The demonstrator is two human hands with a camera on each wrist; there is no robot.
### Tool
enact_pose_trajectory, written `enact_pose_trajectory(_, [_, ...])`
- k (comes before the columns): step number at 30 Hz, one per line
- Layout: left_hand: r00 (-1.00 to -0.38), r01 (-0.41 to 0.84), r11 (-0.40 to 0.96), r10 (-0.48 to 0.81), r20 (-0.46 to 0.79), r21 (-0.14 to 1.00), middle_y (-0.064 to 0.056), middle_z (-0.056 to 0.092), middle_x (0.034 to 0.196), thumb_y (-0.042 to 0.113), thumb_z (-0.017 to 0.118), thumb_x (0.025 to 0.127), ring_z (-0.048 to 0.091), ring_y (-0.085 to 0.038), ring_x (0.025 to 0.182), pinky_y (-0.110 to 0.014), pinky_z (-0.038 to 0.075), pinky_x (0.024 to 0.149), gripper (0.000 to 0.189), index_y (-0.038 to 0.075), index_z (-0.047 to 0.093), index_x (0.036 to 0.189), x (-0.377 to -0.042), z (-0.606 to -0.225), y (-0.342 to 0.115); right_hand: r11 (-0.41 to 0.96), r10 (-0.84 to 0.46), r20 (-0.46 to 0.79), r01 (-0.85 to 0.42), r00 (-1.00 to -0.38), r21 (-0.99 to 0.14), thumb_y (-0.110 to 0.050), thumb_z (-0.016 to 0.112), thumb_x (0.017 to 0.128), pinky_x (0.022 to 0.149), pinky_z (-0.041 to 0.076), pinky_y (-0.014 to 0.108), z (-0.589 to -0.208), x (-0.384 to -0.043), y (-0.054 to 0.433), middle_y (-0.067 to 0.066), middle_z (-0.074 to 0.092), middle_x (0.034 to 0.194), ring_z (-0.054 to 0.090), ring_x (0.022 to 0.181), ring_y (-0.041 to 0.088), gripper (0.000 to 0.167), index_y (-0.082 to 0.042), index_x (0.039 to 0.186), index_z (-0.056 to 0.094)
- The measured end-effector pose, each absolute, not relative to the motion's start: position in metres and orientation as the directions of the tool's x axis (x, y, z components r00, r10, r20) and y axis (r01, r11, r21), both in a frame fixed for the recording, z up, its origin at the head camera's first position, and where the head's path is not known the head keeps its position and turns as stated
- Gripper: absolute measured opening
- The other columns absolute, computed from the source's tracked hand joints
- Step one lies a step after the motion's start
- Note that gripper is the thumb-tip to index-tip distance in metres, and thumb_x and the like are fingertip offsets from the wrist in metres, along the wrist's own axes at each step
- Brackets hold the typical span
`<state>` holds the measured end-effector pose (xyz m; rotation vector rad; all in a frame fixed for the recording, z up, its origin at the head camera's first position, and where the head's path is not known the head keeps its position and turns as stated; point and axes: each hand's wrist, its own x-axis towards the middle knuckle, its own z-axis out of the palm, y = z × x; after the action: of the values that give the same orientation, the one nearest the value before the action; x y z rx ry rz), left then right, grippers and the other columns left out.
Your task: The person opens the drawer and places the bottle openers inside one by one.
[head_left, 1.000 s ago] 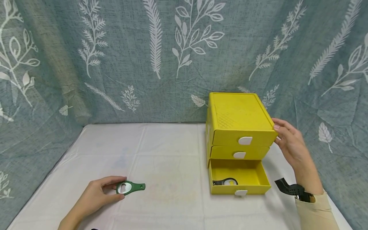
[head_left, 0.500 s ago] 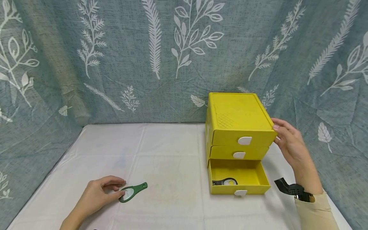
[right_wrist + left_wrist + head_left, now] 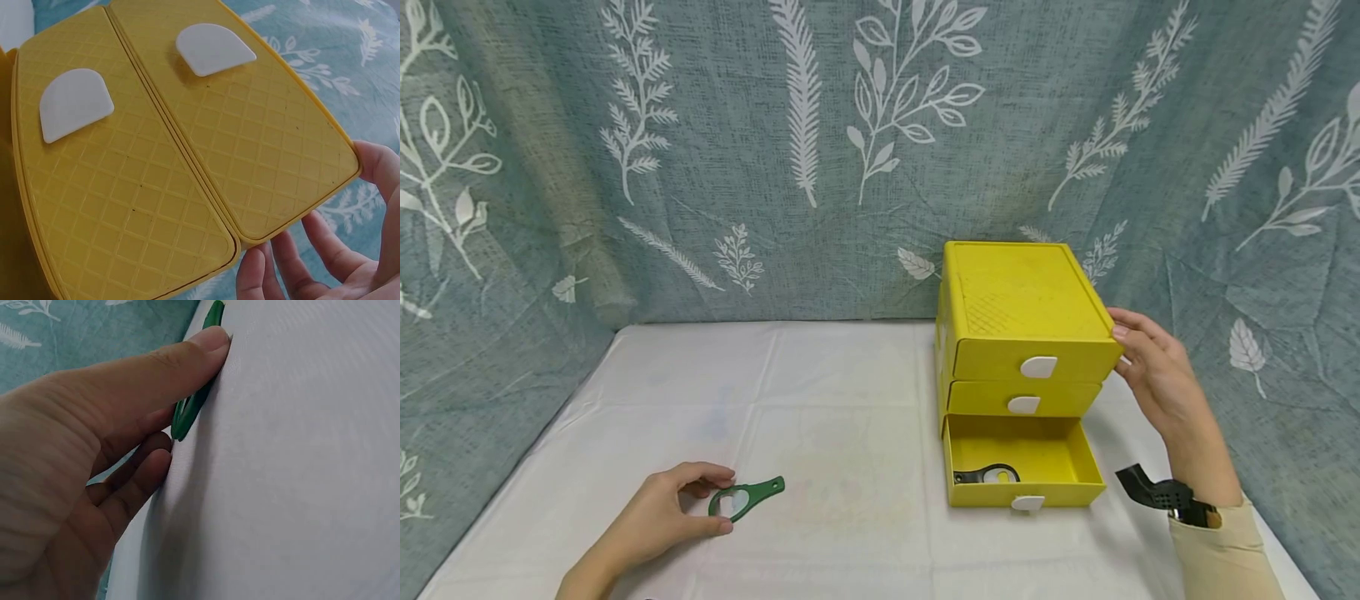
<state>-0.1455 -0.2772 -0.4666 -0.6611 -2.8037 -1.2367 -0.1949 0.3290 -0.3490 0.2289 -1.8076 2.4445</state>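
A green bottle opener (image 3: 748, 498) lies on the white cloth at the left, handle pointing right. My left hand (image 3: 658, 517) holds its rounded head between the thumb and fingers. In the left wrist view the thumb covers part of the opener (image 3: 199, 400). My right hand (image 3: 1165, 375) rests against the right side of a yellow drawer cabinet (image 3: 1022, 292), its thumb at the top edge. The right wrist view shows those fingers (image 3: 325, 247) along the side. The cabinet's bottom drawer (image 3: 1078, 458) is pulled out, and a black bottle opener (image 3: 988, 475) lies in it.
Two upper drawers with white tabs are closed; their fronts (image 3: 131, 181) show in the right wrist view. A green-blue leaf-patterned curtain (image 3: 737, 150) hangs behind and beside the white-covered table (image 3: 835, 375).
The green opener has turned and come to lie with its handle tilted up to the right. My left thumb has shifted to the opener's near edge. My right hand has stayed put.
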Motion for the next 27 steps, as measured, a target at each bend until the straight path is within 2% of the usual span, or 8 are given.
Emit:
enact_pose_trajectory(5, [-0.920, 0.364, 0.617, 0.354, 0.168, 0.698, 0.006, 0.070, 0.106, 0.036, 0.090, 0.067, 0.061, -0.010, 0.088, -0.026, 0.052, 0.077, 0.055, 0.012, 0.070, 0.112, -0.1457, -0.4665, -0.2758, -0.294, -0.016, 0.175, -0.163, -0.984, -0.942, -0.009, 0.054, 0.101, 0.086, 0.050, 0.027, -0.3492, -0.1945, 0.3293, 0.004, 0.056, 0.126, 0.059, 0.107, 0.015, 0.026, -0.008, 0.127, 0.060])
enact_pose_trajectory(14, [-0.905, 0.422, 0.637, 0.342, 0.254, 0.645, 0.008, 0.071, 0.098, 0.025, 0.092, 0.068, 0.062, -0.007, 0.081, -0.027, 0.053, 0.071, 0.046, 0.010, 0.072, 0.106, -0.1442, -0.4683, -0.2706, -0.265, -0.003, 0.174, -0.168, -0.985, -0.949, -0.010, 0.055, 0.101, 0.087, 0.049, 0.027, -0.3496, -0.1950, 0.3285, 0.004, 0.055, 0.128, 0.058, 0.109, 0.016, 0.028, -0.007, 0.129, 0.059])
enact_pose_trajectory(21, [-0.884, 0.467, 0.652, 0.340, 0.320, 0.598, 0.006, 0.072, 0.097, 0.018, 0.093, 0.066, 0.064, -0.005, 0.079, -0.029, 0.055, 0.070, 0.052, 0.004, 0.071, 0.111, -0.1440, -0.4697, -0.2695, -0.262, 0.000, 0.175, -0.169, -0.985, -0.950, -0.011, 0.055, 0.101, 0.087, 0.049, 0.027, -0.3504, -0.1952, 0.3284, 0.004, 0.056, 0.127, 0.058, 0.109, 0.016, 0.028, -0.007, 0.129, 0.059])
enact_pose_trajectory(27, [-0.870, 0.493, 0.638, 0.353, 0.343, 0.592, 0.005, 0.072, 0.097, 0.013, 0.092, 0.066, 0.065, -0.006, 0.079, -0.023, 0.054, 0.072, 0.052, 0.000, 0.070, 0.111, -0.1471, -0.4699, -0.2678, -0.263, -0.004, 0.188, -0.180, -0.982, -0.948, -0.010, 0.054, 0.102, 0.087, 0.049, 0.027, -0.3506, -0.1953, 0.3296, 0.004, 0.056, 0.127, 0.058, 0.108, 0.016, 0.028, -0.007, 0.129, 0.059])
